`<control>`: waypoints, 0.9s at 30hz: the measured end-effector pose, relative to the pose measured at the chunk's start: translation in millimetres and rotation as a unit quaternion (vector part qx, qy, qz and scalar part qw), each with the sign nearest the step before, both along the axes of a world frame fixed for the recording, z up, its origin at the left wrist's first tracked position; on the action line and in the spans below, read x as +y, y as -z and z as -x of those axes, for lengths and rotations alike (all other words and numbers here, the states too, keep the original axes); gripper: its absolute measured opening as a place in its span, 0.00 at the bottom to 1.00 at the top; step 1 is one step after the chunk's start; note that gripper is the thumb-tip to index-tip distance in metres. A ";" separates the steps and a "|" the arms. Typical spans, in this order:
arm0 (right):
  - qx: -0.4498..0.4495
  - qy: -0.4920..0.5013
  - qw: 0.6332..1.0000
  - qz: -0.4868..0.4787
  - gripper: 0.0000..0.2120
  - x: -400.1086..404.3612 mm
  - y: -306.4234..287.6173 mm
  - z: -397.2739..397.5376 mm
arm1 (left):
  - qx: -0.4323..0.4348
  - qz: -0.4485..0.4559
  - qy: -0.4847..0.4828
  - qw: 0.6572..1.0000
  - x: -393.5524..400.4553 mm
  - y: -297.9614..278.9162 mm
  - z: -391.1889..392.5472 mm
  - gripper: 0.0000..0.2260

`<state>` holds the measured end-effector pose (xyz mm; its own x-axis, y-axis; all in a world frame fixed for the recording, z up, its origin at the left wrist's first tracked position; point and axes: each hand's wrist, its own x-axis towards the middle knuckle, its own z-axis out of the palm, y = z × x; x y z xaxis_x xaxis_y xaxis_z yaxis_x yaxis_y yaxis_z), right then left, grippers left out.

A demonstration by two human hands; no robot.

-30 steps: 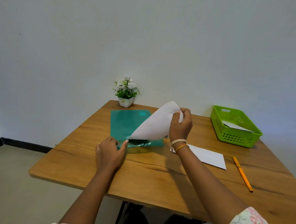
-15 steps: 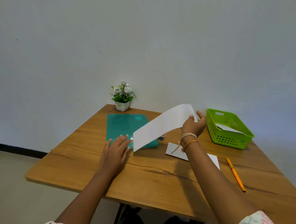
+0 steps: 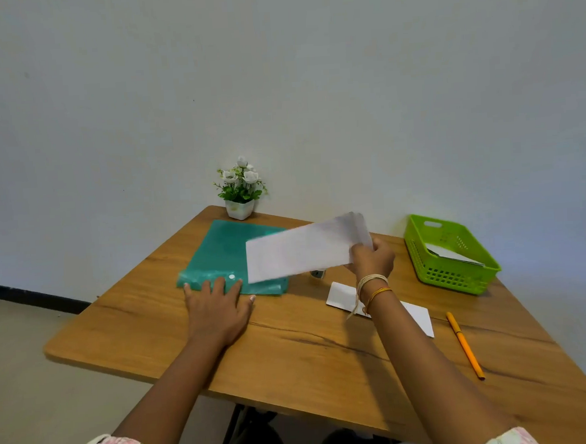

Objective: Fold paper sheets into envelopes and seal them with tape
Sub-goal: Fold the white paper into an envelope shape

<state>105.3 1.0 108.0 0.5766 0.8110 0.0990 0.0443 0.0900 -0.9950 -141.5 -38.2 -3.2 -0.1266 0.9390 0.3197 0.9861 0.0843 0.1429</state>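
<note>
White thin paper sheet (image 3: 300,252) held in the air above the teal plastic folder (image 3: 231,249), pinched at one end by right hand (image 3: 371,260). Left hand (image 3: 218,308) spread flat on the folder edge. Sheet judged light, limp; support both ends.

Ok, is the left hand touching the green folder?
Touching. The head view shows the left hand with its fingers flat on the folder's near edge.
</note>
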 end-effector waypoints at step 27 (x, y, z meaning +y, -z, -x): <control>-0.596 -0.168 0.782 0.075 0.18 -56.3 91.2 2.6 | -0.119 -0.045 0.206 0.970 -5.2 -3.2 -54.5 0.24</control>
